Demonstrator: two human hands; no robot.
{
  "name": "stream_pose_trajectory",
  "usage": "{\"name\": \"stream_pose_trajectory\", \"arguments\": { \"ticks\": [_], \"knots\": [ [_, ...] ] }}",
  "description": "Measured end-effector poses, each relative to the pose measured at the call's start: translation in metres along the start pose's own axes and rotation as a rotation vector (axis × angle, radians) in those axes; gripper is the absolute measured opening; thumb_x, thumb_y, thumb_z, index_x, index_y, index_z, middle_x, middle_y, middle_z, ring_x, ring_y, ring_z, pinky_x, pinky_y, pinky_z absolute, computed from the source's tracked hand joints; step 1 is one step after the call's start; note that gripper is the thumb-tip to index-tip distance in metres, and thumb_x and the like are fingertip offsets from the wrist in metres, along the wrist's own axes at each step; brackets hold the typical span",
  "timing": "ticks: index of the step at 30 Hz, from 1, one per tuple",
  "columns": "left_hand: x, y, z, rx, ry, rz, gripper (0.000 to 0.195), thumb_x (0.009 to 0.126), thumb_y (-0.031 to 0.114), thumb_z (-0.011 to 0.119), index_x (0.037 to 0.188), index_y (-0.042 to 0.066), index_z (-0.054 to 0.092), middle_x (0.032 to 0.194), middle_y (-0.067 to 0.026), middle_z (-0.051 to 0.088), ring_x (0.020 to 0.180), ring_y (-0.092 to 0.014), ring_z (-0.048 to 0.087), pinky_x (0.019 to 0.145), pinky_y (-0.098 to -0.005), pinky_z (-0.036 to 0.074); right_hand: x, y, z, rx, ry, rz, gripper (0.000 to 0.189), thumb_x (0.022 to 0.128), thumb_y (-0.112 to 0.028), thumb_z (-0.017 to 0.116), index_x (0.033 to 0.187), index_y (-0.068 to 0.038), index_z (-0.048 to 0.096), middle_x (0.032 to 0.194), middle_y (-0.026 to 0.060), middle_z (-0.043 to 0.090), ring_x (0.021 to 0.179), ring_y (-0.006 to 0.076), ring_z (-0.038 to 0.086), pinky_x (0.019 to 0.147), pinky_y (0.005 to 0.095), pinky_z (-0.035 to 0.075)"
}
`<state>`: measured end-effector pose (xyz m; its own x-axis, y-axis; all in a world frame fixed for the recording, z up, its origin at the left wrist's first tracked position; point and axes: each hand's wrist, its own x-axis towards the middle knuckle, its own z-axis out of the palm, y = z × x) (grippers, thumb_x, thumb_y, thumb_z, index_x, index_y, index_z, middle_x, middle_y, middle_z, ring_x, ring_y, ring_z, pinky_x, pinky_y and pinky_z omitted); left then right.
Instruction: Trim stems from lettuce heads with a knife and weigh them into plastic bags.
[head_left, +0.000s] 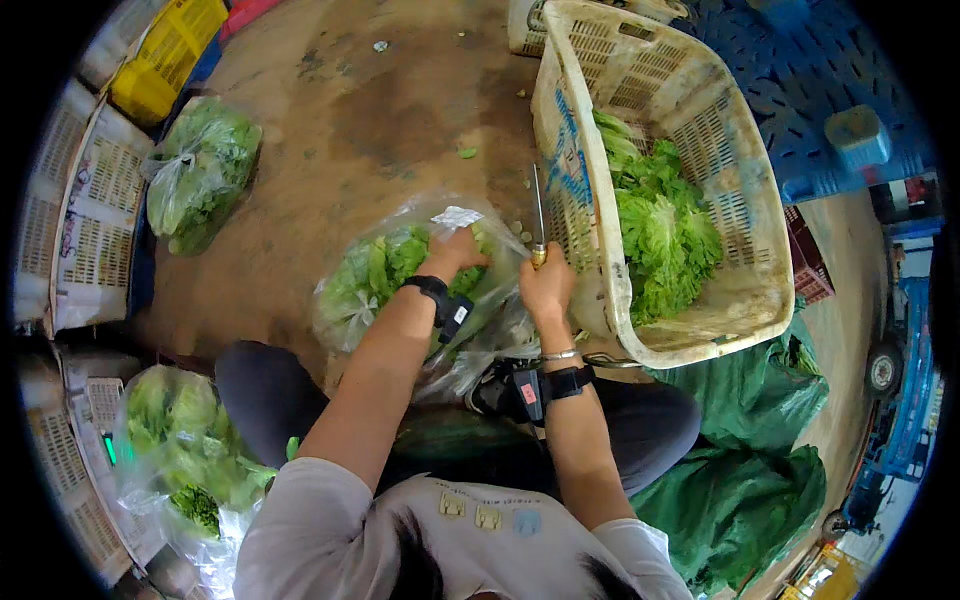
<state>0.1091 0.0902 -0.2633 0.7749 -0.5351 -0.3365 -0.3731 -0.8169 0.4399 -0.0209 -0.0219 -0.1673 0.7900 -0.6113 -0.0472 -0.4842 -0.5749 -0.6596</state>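
My left hand reaches into the mouth of a clear plastic bag that lies on the floor before me. Its fingers rest against green leafy heads in the bag, and I cannot tell whether they grip any. A crumpled white piece sits just beyond those fingers. In my right hand is a knife with a yellowish handle, its narrow blade pointing away from me. The bag's edge runs close to this hand; whether it is pinched there is unclear. Leafy lettuce lies inside a white plastic crate at my right.
Filled bags of greens lie at far left and near left. White crates and a yellow crate line the left side. Green sheeting spreads at right, below a blue slotted platform. Scraps dot the brown floor.
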Motion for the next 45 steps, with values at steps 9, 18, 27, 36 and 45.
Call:
{"name": "stream_pose_trajectory", "arguments": {
  "ticks": [9, 18, 27, 36, 45],
  "knots": [
    [-0.081, -0.039, -0.047, -0.028, 0.065, 0.253, 0.087, 0.051, 0.036, 0.080, 0.118, -0.002, 0.042, 0.119, -0.0233, 0.042, 0.110, -0.039, 0.041, 0.095, -0.0407, 0.035, 0.006, 0.016, 0.012, 0.064, 0.047, -0.042, 0.021, 0.072, -0.015, 0.059, 0.083, 0.001, 0.052, 0.075, 0.0234, 0.058, 0.074, 0.0410, 0.057, 0.065, 0.0466, 0.044],
    [-0.195, 0.017, -0.131, -0.581, 0.466, 0.166, 0.081, 0.049, 0.022, 0.081, 0.115, 0.001, 0.039, 0.107, -0.0159, 0.045, 0.102, -0.029, 0.047, 0.088, -0.0376, 0.038, -0.044, -0.070, -0.056, 0.328, -0.149, -0.341, 0.050, 0.064, -0.027, 0.075, 0.096, 0.005, 0.054, 0.085, 0.0224, 0.060, 0.080, 0.0346, 0.059, 0.069, 0.0382, 0.047],
    [-0.145, 0.079, -0.177, -0.926, 0.043, 0.482, 0.081, 0.057, 0.013, 0.076, 0.124, -0.004, 0.034, 0.110, -0.0128, 0.053, 0.100, -0.021, 0.051, 0.088, -0.0298, 0.040, -0.044, -0.085, -0.126, 0.395, -0.154, -0.394, 0.047, 0.071, -0.032, 0.070, 0.091, 0.005, 0.050, 0.078, 0.0244, 0.059, 0.076, 0.0374, 0.060, 0.067, 0.0379, 0.047],
    [-0.129, 0.185, -0.190, -0.649, -0.003, 0.464, 0.073, 0.054, 0.012, 0.074, 0.118, -0.004, 0.044, 0.113, -0.0176, 0.053, 0.109, -0.028, 0.047, 0.095, -0.0321, 0.035, -0.024, -0.049, -0.197, -0.465, 0.414, -0.759, 0.016, 0.071, -0.017, 0.057, 0.076, -0.008, 0.045, 0.062, 0.0095, 0.056, 0.052, 0.0263, 0.058, 0.044, 0.0375, 0.047],
    [-0.125, 0.215, -0.182, -0.469, 0.121, 0.489, 0.072, 0.052, 0.016, 0.074, 0.116, -0.003, 0.046, 0.116, -0.0195, 0.050, 0.110, -0.029, 0.047, 0.093, -0.0332, 0.037, -0.006, -0.033, -0.218, -0.465, 0.368, -0.796, 0.014, 0.072, -0.015, 0.056, 0.077, -0.006, 0.046, 0.060, 0.0121, 0.057, 0.052, 0.0278, 0.059, 0.044, 0.0379, 0.047]
  ]
}}
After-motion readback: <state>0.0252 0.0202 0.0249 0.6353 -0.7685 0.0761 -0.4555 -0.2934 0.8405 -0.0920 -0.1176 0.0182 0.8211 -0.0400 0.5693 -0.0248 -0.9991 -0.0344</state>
